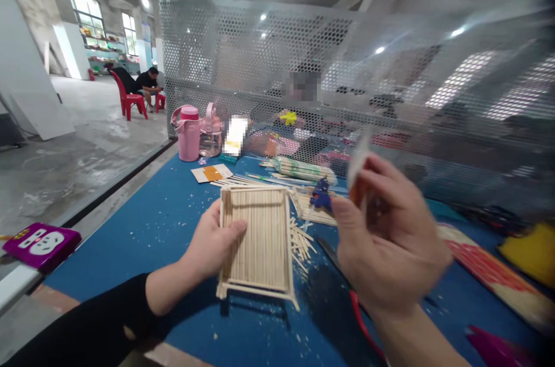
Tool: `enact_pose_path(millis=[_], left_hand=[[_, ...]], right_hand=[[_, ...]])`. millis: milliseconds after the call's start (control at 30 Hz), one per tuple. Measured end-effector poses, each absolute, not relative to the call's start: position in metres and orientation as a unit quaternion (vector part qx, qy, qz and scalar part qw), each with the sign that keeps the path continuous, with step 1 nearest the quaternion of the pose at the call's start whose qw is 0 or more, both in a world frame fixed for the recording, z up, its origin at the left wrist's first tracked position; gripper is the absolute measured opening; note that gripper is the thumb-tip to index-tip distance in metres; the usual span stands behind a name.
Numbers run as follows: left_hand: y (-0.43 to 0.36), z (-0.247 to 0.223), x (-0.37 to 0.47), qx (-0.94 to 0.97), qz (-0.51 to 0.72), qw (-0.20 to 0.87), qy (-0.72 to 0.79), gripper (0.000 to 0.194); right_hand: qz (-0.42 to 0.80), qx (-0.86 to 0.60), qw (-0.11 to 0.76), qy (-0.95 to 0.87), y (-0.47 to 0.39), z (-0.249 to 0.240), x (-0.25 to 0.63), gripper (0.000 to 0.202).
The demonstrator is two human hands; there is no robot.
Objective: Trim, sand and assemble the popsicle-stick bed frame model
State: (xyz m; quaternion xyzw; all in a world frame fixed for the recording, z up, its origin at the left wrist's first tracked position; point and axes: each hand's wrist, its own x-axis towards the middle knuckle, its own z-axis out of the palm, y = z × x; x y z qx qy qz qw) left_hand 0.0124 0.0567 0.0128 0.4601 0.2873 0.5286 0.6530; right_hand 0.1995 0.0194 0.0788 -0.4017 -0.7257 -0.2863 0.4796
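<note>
My left hand (217, 245) grips the left side of a shallow tray made of thin wooden sticks (260, 240), thumb on its slatted face. The tray is tilted up above the table, and a stick end juts out at its lower right corner. My right hand (390, 234) is raised to the right of the tray, blurred. Its fingers are pinched on a thin, whitish piece (359, 162) that I cannot identify. Past the right thumb, a dark blue object (321, 195) is partly hidden. Short cut sticks (301, 243) lie scattered beside the tray.
On the blue table (160, 222) are a pink bottle (189, 136), a card (211, 173), bundled sticks (303, 169) and red-handled pliers or scissors (359, 321). A purple power socket (41, 245) sits at the left edge. Behind stands a perforated metal screen (255, 55); a person (147, 84) sits far back.
</note>
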Motion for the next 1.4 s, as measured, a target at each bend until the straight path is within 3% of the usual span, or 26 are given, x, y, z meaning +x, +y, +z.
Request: enact_pose_path(millis=[133, 367, 500, 600, 933, 1100, 1333, 1400], left_hand=[[0.054, 0.011, 0.013, 0.468, 0.537, 0.647, 0.273, 0.036], [0.053, 0.010, 0.015, 0.484, 0.528, 0.646, 0.264, 0.038], [0.053, 0.011, 0.014, 0.477, 0.526, 0.649, 0.274, 0.038], [0.053, 0.011, 0.014, 0.475, 0.526, 0.653, 0.268, 0.038], [0.058, 0.008, 0.012, 0.427, 0.528, 0.670, 0.299, 0.043], [0.059, 0.006, 0.014, 0.421, 0.531, 0.684, 0.269, 0.043], [0.057, 0.007, 0.015, 0.435, 0.520, 0.686, 0.265, 0.043], [0.058, 0.006, 0.014, 0.448, 0.521, 0.671, 0.277, 0.041]], right_hand=[[-0.308, -0.399, 0.432, -0.748, 0.027, 0.069, 0.189, 0.042], [-0.333, -0.371, 0.403, -0.767, 0.036, 0.060, 0.184, 0.042], [-0.335, -0.373, 0.436, -0.748, 0.036, 0.062, 0.185, 0.044], [-0.324, -0.362, 0.402, -0.776, 0.036, 0.063, 0.184, 0.040], [-0.235, -0.424, 0.574, -0.660, 0.040, 0.057, 0.195, 0.043], [-0.301, -0.358, 0.420, -0.778, 0.039, 0.053, 0.194, 0.036], [-0.304, -0.359, 0.405, -0.784, 0.042, 0.059, 0.193, 0.033], [-0.269, -0.402, 0.474, -0.736, 0.046, 0.061, 0.198, 0.033]])
